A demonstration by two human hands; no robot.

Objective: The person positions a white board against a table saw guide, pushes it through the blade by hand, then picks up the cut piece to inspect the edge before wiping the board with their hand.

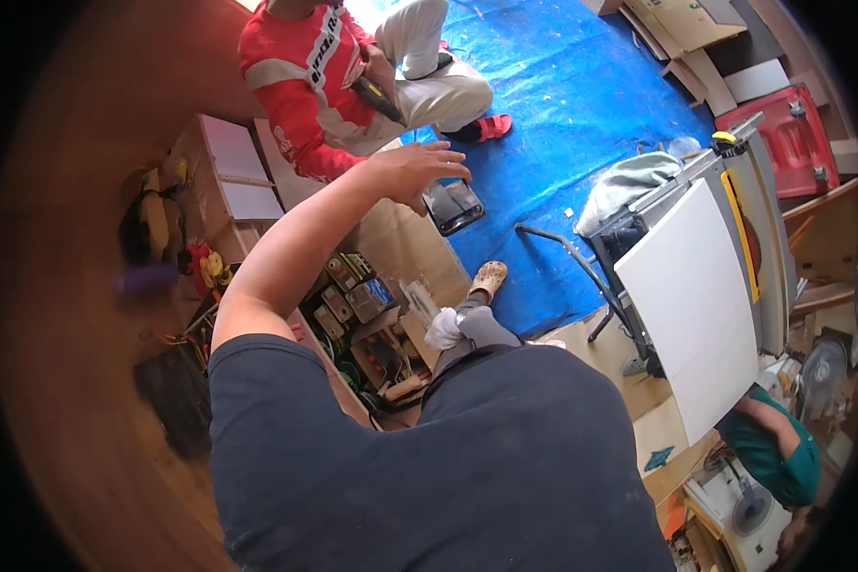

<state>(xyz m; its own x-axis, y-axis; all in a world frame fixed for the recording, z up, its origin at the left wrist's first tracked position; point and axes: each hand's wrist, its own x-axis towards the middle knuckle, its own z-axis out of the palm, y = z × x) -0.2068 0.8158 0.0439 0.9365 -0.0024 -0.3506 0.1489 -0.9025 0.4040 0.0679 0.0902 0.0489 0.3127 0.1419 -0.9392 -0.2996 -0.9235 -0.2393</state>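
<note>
My left arm reaches forward and to the left of my dark T-shirt. My left hand (417, 173) is closed around the edge of a small rectangular object (456, 208) with a dark rim and a shiny, phone-like face; its exact kind is unclear. The hand is up near a seated person in a red and white top (305, 71), who holds a dark elongated tool (377, 99) on their lap. Nothing of my right hand shows.
A blue tarp (543, 105) covers the floor ahead. On the right, a white panel (691, 305) lies across a table saw (763, 229), with a green-sleeved person (782, 458) beside it. Open drawers of boxes and tools (367, 300) stand left of my legs. A red case (786, 143) is far right.
</note>
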